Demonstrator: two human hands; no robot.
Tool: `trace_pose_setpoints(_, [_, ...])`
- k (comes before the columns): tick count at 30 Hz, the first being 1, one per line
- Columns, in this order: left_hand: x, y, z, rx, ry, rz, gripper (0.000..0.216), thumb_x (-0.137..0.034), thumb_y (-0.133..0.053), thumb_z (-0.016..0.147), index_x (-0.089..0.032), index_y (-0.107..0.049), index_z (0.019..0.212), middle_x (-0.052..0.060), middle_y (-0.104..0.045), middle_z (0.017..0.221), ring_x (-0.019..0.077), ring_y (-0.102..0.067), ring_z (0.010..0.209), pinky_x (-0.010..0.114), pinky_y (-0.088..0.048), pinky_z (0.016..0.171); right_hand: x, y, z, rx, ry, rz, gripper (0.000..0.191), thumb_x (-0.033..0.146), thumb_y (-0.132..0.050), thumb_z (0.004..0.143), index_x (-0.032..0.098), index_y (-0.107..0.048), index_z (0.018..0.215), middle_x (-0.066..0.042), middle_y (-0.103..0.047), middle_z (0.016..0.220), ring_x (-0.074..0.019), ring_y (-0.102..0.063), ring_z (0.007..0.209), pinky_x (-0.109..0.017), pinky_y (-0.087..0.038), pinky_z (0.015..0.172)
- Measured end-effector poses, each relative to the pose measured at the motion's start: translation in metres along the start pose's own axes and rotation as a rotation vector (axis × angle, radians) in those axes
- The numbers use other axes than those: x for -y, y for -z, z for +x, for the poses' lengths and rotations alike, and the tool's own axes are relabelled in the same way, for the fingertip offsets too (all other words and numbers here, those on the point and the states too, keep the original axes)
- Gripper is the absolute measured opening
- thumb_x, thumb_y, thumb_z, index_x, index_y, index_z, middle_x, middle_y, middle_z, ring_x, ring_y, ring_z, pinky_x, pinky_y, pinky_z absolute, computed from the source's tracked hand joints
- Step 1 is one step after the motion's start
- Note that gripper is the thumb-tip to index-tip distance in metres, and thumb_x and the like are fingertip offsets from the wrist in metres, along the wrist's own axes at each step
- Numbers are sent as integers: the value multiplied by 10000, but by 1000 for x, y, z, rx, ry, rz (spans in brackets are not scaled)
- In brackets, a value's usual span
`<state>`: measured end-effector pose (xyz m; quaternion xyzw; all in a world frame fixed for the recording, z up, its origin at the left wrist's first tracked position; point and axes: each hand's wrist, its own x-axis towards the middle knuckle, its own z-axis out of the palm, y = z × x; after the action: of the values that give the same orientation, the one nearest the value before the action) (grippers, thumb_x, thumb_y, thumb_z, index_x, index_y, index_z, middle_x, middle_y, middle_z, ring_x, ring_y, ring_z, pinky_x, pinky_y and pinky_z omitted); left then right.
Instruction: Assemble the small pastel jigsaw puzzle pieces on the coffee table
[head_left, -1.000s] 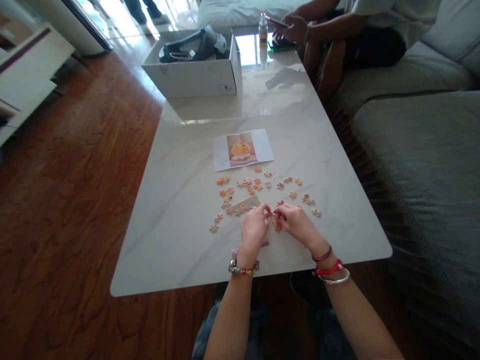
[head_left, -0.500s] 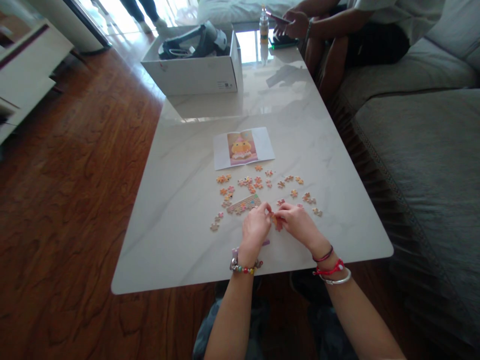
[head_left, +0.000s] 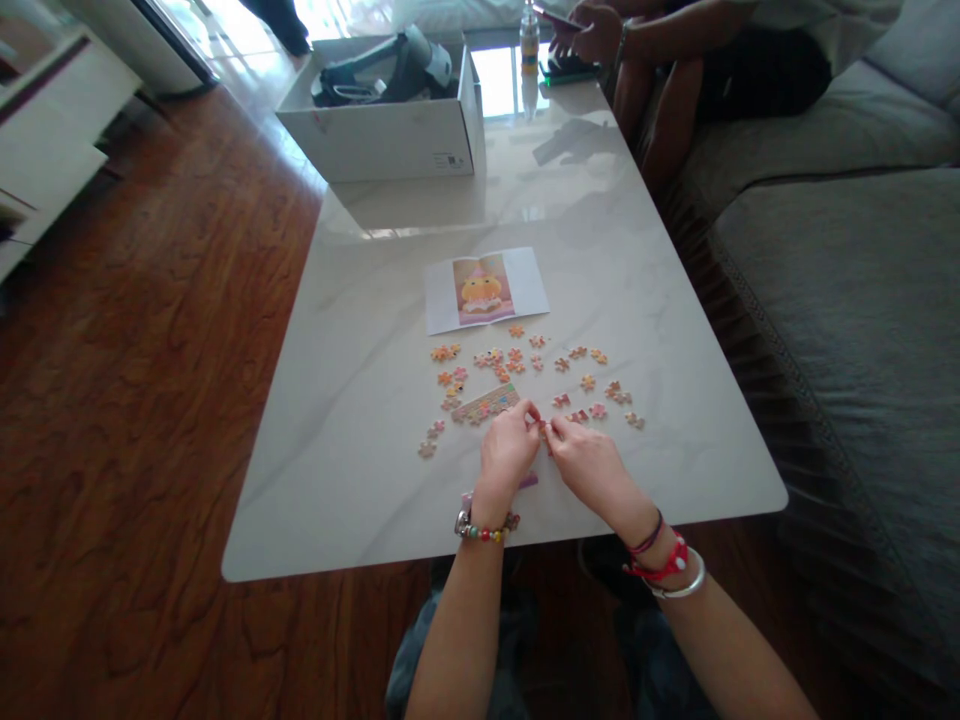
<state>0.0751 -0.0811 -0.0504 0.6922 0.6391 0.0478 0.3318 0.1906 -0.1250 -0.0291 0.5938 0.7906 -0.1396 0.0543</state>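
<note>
My left hand (head_left: pixel 510 450), fingers pinched together, meets my right hand (head_left: pixel 591 458) near the front of the table. Between their fingertips is a small orange-pink jigsaw puzzle piece (head_left: pixel 543 428), mostly covered by the fingers. Just beyond my left hand lies a joined strip of puzzle pieces (head_left: pixel 486 404), tilted up to the right. Part of a purple puzzle section (head_left: pixel 529 481) shows beneath my left wrist. Loose orange puzzle pieces (head_left: pixel 514 360) are scattered past the hands, and pink ones (head_left: pixel 598 411) lie right of the fingertips.
A printed sheet with an orange figure (head_left: pixel 481 290) lies beyond the pieces on the white table (head_left: pixel 360 400). Farther back stand an open white box (head_left: pixel 397 145) with equipment inside and a bottle (head_left: pixel 529 45). Another person's hands (head_left: pixel 596 35) hold a phone beside the sofa (head_left: pixel 840 260).
My right hand has shifted left and closer to my left fingertips, uncovering pink pieces on its far side. The orange piece between the hands is now more hidden.
</note>
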Motion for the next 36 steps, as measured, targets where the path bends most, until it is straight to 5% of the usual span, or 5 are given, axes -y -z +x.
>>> trace_pose_setpoints(10, [-11,-2,0,-58,46,138,120,-221,-460,778,-202,-565,835,40,-604,822,130,-548,737,221,-378,621,10,-5,4,-60,-24,82,289,74,-352,815,107,-580,989,-156,-570,943,-185,-572,766,-265,-439,584])
trace_pose_setpoints(16, [0,5,-4,-43,-127,55,136,-213,-463,789,-193,-577,861,37,-584,864,116,-542,769,221,-398,701,-8,-4,4,-51,23,241,226,127,-396,816,162,-611,875,-85,-568,908,-132,-563,697,-241,-436,619])
trace_pose_setpoints(19, [4,11,-6,-34,-169,31,149,-193,-481,776,-193,-581,887,35,-575,869,116,-535,781,228,-401,725,-22,-7,10,-142,46,399,216,133,-431,803,169,-634,738,-56,-578,852,-122,-560,745,-239,-435,708])
trace_pose_setpoints(24, [3,15,-8,-5,-175,32,130,-207,-488,774,-192,-598,842,32,-563,859,113,-531,770,233,-407,729,-42,-13,18,-323,21,554,200,95,-482,759,150,-632,879,-58,-586,879,-129,-560,818,-257,-438,772])
trace_pose_setpoints(36, [5,17,-9,62,-206,18,160,-138,-498,741,-204,-594,851,26,-558,879,116,-530,822,233,-409,765,-39,-14,15,-222,112,458,147,119,-528,749,190,-656,764,-53,-584,896,-153,-541,872,-264,-422,770])
